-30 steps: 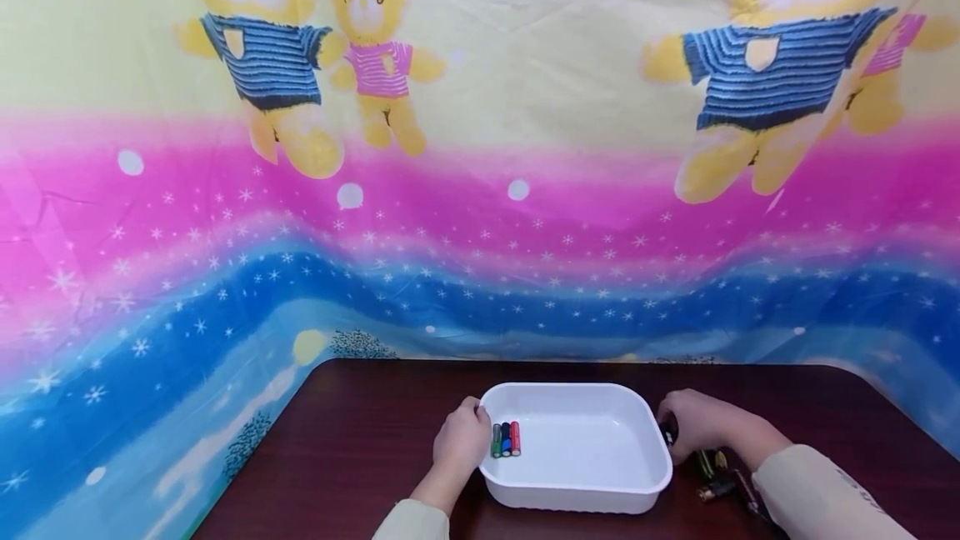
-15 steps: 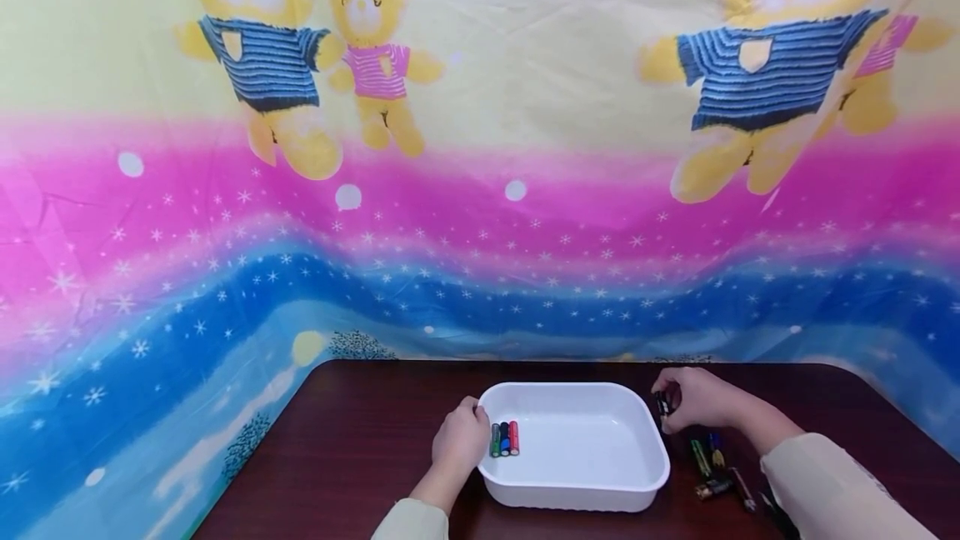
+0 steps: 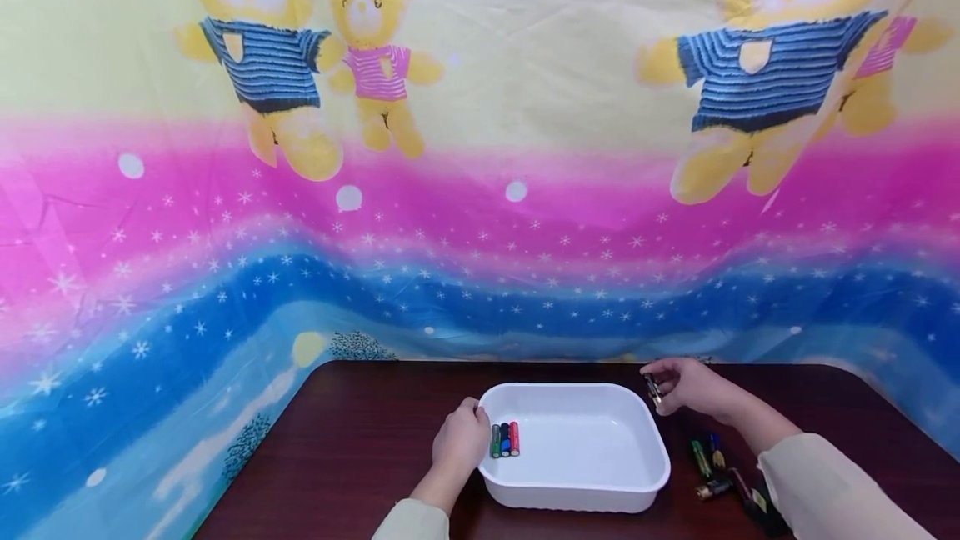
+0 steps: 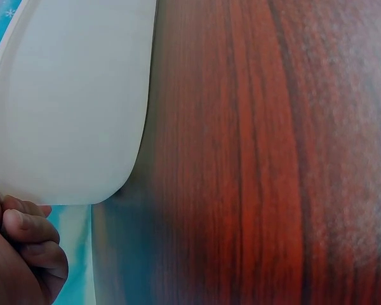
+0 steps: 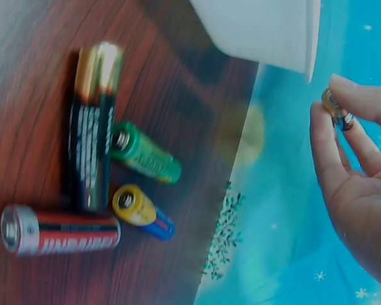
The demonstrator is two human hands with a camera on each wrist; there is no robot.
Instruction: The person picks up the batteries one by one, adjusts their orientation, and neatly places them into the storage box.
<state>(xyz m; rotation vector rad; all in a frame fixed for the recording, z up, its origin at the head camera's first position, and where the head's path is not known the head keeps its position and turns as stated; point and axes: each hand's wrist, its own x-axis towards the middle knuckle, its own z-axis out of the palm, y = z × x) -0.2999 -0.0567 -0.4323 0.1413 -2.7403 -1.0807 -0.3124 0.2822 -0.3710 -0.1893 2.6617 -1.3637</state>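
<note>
At the left end of a white plastic tray (image 3: pixel 577 497), my left hand (image 3: pixel 459 438) grips the rim with curled fingers. In the left wrist view its fingers (image 4: pixel 35 238) show beside the tray's corner. Three batteries lie side by side inside the tray at its left: green (image 3: pixel 496 441), black and blue (image 3: pixel 505 442), and red (image 3: pixel 514 438). My right hand (image 3: pixel 693 390) pinches a small dark battery (image 3: pixel 652 390) between thumb and fingers, in the air just past the tray's back right corner. The right wrist view shows this battery's gold end (image 5: pixel 331 100).
Loose batteries lie right of the tray: a green one (image 5: pixel 146 155), a yellow and blue one (image 5: pixel 143 213), a red one (image 5: pixel 63 232) and black and gold ones (image 5: pixel 89 140). Behind the dark wooden table (image 3: pixel 360 440) hangs a cloth (image 3: pixel 480 273) printed with bears.
From the tray's right side my right hand has risen and moved back and slightly left with the battery, now tilted. The left hand and the batteries in the tray look the same.
</note>
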